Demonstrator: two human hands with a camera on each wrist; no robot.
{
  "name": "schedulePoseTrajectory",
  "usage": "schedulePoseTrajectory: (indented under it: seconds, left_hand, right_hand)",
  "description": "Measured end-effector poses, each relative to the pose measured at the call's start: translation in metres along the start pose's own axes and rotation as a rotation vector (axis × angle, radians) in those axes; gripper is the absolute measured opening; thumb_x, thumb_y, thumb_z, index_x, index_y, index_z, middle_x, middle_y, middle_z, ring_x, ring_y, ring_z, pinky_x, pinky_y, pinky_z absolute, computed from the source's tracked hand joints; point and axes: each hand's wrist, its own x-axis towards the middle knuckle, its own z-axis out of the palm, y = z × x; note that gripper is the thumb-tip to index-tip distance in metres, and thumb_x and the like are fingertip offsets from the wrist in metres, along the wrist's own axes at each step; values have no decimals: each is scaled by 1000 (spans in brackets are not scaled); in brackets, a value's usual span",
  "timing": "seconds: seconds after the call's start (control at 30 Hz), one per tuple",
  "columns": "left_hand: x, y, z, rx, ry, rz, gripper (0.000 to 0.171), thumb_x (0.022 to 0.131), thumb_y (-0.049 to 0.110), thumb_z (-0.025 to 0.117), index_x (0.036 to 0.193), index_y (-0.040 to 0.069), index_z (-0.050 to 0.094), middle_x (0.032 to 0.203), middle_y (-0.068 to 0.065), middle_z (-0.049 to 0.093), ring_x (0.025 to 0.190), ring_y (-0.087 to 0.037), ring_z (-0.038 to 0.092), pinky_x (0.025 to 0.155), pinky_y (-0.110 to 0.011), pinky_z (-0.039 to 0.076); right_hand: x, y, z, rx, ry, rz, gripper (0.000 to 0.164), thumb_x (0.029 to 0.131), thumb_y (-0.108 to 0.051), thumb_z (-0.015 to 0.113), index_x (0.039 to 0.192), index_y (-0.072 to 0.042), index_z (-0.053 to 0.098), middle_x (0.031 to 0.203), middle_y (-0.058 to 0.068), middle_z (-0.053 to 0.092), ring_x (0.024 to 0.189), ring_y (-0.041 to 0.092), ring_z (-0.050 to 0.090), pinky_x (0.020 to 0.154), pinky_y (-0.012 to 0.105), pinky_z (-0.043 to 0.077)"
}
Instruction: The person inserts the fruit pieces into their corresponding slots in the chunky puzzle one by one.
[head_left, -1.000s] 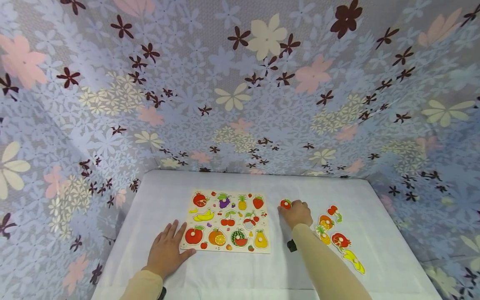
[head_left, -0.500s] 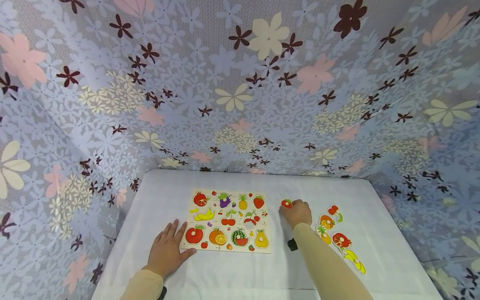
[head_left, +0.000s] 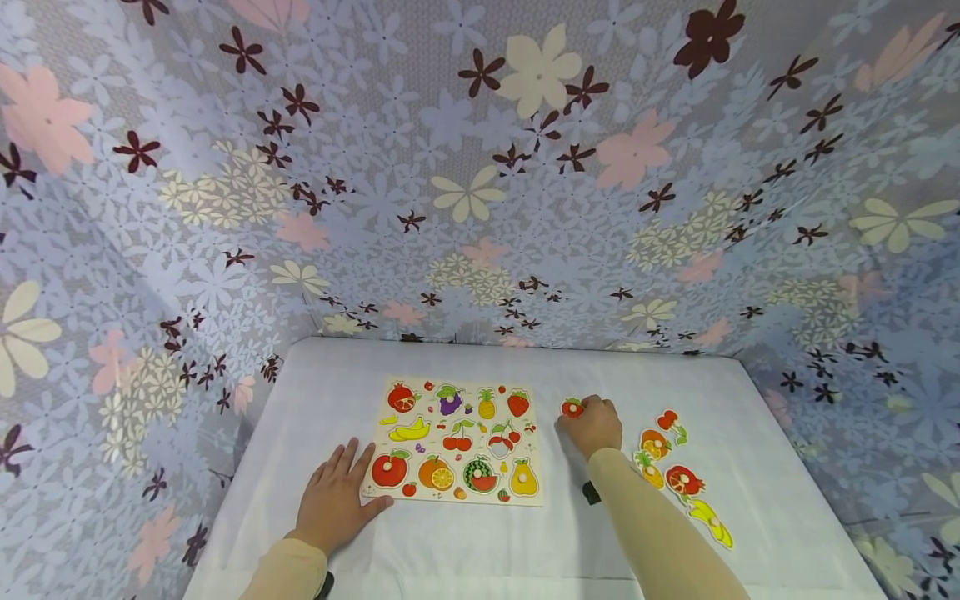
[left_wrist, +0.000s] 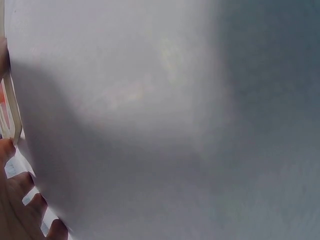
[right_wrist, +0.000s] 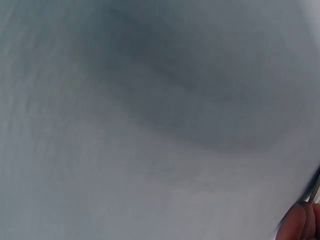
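A wooden fruit puzzle board (head_left: 450, 502) lies flat on the white-covered table in the head view. My left hand (head_left: 335, 500) rests at its left edge with fingers spread and straight, the thumb along the lower left corner. To the right of the board, my right hand (head_left: 592, 423) pinches a red strawberry puzzle piece (head_left: 572, 407) with a green top. In the left wrist view, left fingers (left_wrist: 21, 182) lie beside the board's edge (left_wrist: 15, 112). The right wrist view has only curled fingertips (right_wrist: 295, 222) and a thin edge of the piece at its corner.
Loose puzzle pieces lie in a chain right of the right forearm: cherries (head_left: 667, 420), an orange (head_left: 655, 444), a pineapple (head_left: 648, 471), a pomegranate (head_left: 684, 481) and bananas (head_left: 709, 522). A flower-patterned cloth (head_left: 480, 208) hangs around the table (head_left: 465, 550).
Almost nothing moves. The strawberry piece tilts very slightly within the right hand's pinch, and the left hand stays at the board's edge.
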Motion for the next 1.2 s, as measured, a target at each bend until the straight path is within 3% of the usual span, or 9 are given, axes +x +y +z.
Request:
schedulePoseTrajectory:
  seconds: [0.5, 1.2]
  left_hand:
    - [1, 0, 2, 7, -5, -2, 99, 81, 67, 69, 156, 12, 35, 160, -21, 27, 145, -43, 24, 114, -62, 24]
    - [0, 3, -4, 13, -8, -8, 98, 81, 63, 72, 155, 11, 36, 159, -22, 28, 144, -44, 25, 113, -63, 25]
  right_hand:
    - [-4, -4, -4, 77, 25, 20, 51, 79, -28, 78, 113, 7, 63, 103, 23, 63, 93, 36, 59, 84, 50, 51]
    - [-12, -39, 2, 172, 16, -17, 55, 79, -32, 80, 117, 6, 64, 101, 18, 63, 89, 32, 58, 79, 44, 51]
